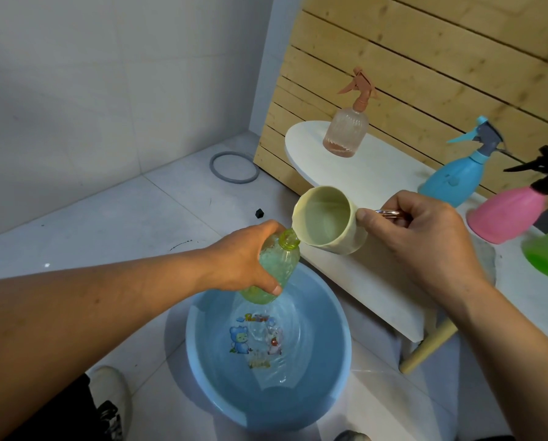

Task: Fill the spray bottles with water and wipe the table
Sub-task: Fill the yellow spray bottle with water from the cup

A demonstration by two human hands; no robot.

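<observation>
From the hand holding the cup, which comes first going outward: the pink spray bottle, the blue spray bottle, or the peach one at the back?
Measured from the right hand in the head view:
1. Pink spray bottle, just to its right on the table.
2. Blue spray bottle, behind the hand, near the wooden wall; close to the pink one, but slightly farther.
3. Peach spray bottle, at the table's far end.

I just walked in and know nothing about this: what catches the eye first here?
At centre, the right hand tips a cream cup onto the neck of a green bottle gripped by the left hand, over a blue basin of water on the floor. Bright spray bottles stand on the white table at right.
</observation>
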